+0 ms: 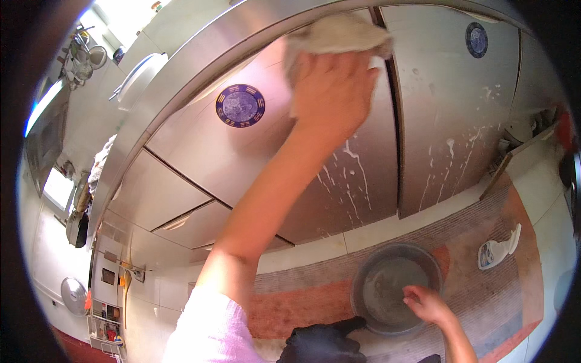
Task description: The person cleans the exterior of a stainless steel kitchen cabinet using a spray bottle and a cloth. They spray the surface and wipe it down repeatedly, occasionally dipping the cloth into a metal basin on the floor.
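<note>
My left hand [333, 90] presses a beige cloth [342, 36] against the upper part of a cabinet door [263, 154], close to the dark gap beside the neighbouring door [445, 100]. Both cloth and fingers are blurred. Below the hand, white foam streaks [354, 159] run down the door, and more foam [449, 147] streaks the neighbouring one. My right hand [424, 304] hangs over a grey basin [358, 304] on the floor, its fingers loosely bent and nothing visible in them. The basin seems to hold water.
A white spray bottle [497, 249] lies or stands on the striped mat [299, 308], right of the basin. Round blue stickers [240, 105] mark the doors. A metal counter edge [181, 59] runs above them. At far right, a small door or panel [517, 149] juts out.
</note>
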Demonstrator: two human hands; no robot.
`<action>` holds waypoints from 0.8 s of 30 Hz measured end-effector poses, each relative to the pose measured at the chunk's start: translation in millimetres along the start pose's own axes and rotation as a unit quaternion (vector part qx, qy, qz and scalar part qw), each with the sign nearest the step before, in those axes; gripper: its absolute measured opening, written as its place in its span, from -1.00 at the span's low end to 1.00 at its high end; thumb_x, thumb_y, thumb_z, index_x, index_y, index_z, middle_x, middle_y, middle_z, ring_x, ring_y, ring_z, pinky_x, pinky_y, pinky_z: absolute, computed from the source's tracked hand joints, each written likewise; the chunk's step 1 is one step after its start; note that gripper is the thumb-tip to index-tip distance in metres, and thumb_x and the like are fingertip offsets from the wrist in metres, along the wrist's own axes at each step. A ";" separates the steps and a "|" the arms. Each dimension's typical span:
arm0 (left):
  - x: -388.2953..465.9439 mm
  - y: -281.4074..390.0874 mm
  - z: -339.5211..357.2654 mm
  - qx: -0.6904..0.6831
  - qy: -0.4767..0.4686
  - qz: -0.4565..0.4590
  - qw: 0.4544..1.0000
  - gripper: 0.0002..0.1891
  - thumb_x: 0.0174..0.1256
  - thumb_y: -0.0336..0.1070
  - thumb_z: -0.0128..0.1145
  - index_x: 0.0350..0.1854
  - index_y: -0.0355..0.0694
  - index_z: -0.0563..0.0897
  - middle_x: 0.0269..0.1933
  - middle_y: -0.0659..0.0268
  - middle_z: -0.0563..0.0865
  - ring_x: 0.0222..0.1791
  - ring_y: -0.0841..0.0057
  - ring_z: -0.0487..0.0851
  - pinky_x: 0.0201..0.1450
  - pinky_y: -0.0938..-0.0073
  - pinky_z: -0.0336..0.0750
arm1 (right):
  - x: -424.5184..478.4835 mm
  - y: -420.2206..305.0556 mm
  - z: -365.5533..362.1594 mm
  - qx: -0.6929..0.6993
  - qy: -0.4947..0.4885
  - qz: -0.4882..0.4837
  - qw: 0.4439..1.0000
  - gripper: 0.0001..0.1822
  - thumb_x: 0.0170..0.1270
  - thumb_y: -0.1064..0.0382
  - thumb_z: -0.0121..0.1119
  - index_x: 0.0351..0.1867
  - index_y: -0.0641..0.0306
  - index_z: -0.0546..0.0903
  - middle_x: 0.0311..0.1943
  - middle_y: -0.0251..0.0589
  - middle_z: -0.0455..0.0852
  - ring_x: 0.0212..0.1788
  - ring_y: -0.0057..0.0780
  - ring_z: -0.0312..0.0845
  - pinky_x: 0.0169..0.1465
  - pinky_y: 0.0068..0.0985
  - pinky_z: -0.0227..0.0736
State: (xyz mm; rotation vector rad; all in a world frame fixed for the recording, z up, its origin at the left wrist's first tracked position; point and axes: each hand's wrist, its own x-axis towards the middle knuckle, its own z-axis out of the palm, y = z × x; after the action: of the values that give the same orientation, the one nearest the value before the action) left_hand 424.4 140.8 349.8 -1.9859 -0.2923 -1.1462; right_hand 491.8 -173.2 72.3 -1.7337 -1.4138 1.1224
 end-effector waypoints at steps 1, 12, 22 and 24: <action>9.2 -0.2 1.7 -0.011 0.014 0.033 0.999 -0.58 0.14 -0.08 0.07 0.01 -0.19 0.52 -0.04 0.18 0.53 0.00 0.16 0.42 0.06 0.09 0.24 | 3.5 -3.3 1.2 0.001 0.002 -0.009 1.000 -0.65 0.14 0.18 0.15 -0.07 0.32 0.50 -0.22 0.00 0.63 -0.17 -0.22 0.59 -0.11 -0.39 0.46; -168.3 -3.7 -39.6 -0.088 -0.321 0.153 0.930 -0.70 0.21 -0.08 -0.02 -0.12 -0.09 0.60 -0.05 0.33 0.57 -0.03 0.42 0.44 0.05 0.29 0.25 | 6.0 -14.1 9.8 0.026 0.000 -0.045 0.999 -0.67 0.17 0.18 0.12 -0.09 0.32 0.52 -0.23 0.01 0.63 -0.16 -0.19 0.58 -0.10 -0.38 0.45; -138.7 -73.9 -75.1 0.006 -0.196 0.085 0.977 -0.67 0.17 -0.11 0.02 -0.06 -0.14 0.51 0.03 0.09 0.51 0.02 0.06 0.45 0.06 -0.03 0.25 | -27.9 19.4 -2.1 0.049 0.031 -0.025 0.998 -0.69 0.18 0.22 0.08 -0.09 0.35 0.52 -0.26 0.00 0.64 -0.19 -0.21 0.60 -0.14 -0.41 0.46; -85.4 -60.8 -57.6 0.080 -0.145 0.007 0.986 -0.65 0.17 -0.09 0.00 -0.05 -0.13 0.56 -0.03 0.11 0.54 -0.09 0.11 0.47 -0.08 0.03 0.28 | -29.5 27.3 2.0 0.086 0.025 0.001 0.996 -0.70 0.18 0.25 0.08 -0.09 0.35 0.52 -0.29 -0.02 0.65 -0.22 -0.24 0.61 -0.17 -0.44 0.46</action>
State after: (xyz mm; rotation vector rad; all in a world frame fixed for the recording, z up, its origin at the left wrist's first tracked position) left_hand 307.4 153.4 328.2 -2.0047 -0.5032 -0.7944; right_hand 500.1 -208.1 54.2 -1.6310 -1.2485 1.1583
